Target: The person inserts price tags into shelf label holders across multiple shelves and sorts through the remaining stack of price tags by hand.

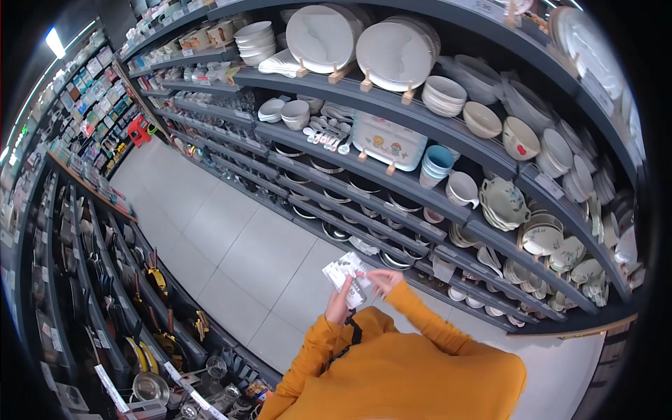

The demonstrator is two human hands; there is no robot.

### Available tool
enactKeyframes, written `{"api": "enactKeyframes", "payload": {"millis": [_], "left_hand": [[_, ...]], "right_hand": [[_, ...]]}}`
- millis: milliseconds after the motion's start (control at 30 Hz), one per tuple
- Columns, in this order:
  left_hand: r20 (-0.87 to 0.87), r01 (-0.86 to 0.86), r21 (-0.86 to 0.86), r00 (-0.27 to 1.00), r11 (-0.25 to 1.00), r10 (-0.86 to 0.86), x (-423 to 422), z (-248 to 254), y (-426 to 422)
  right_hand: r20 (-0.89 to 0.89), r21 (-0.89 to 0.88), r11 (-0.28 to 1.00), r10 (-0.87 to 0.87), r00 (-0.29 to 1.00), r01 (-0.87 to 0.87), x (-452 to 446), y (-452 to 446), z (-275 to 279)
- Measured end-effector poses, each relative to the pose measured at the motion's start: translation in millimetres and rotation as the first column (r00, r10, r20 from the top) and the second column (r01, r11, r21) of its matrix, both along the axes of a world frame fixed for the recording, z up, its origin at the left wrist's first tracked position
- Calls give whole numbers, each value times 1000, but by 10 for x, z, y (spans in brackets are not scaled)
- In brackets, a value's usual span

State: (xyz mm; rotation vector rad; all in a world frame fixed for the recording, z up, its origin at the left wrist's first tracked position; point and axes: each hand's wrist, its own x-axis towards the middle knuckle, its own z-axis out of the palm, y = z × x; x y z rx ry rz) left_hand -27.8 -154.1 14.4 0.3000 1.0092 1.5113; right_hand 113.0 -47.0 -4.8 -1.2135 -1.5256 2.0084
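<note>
Over the aisle floor point(255, 245), just in front of the torso: bunch of white printed paper labels point(338, 271), somewhat fanned, print too small to read. Left hand point(337, 306) grips them at the near edge, thumb on top. Right hand point(383, 281) is at the right edge, fingers curled together; can't tell whether it pinches a label or just touches the stack.

Handling, my take: firm left grip low on the bunch, thumb pressure light enough that one label can slide out without dragging the rest. Right fingertips should take a single label by its corner; loose slips look easy to drop or shuffle. Tilting the faces toward the eyes should help reading.

Around that: mustard sleeves and top point(420, 364). Shelving to the right carries large round plates point(320, 38), a printed tray point(388, 142) propped on pegs, nested blue cups point(438, 162) and a heart-marked bowl point(521, 138). Left racks hold cookware, including a metal pan point(150, 387). Far end: red object point(140, 131), can't identify.
</note>
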Motion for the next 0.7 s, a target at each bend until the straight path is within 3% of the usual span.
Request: {"api": "enactKeyframes", "payload": {"millis": [33, 133, 233, 367, 433, 533, 567, 633, 700], "left_hand": [[-1, 26, 6, 1000, 1000, -26, -77, 24, 96], [-16, 30, 72, 999, 997, -29, -368, 49, 359], [-33, -32, 82, 999, 996, 35, -706, 71, 547], [-74, -192, 77, 977, 978, 198, -1297, -79, 676], [-116, -205, 37, 971, 978, 208, -1561, -87, 589], [-129, -252, 57, 958, 966, 257, -1679, 104, 511], [-162, -283, 55, 944, 958, 288, -1718, 172, 509], [-121, -260, -47, 960, 964, 253, -1863, -29, 397], [92, -149, -106, 983, 983, 158, -2065, -143, 304]], "right_hand": [[-13, -75, 997, 15, 1000, -16, -97, -96, 53], [-105, -74, 994, 67, 992, -75, -354, 0, 94], [-82, -101, 982, 150, 985, -158, -681, 401, 207], [-151, 238, 968, 114, 982, -76, -1353, 958, 0], [-85, 478, 864, 226, 970, -159, -1736, 1012, 193], [-285, 372, 884, 400, 871, -285, -2309, 889, 129], [-268, 284, 879, 455, 849, -382, -2471, 850, -1], [-165, -120, 804, 563, 810, -583, -2704, 776, 528], [-83, 22, 716, 697, 712, -698, -2964, 739, 192]]}}
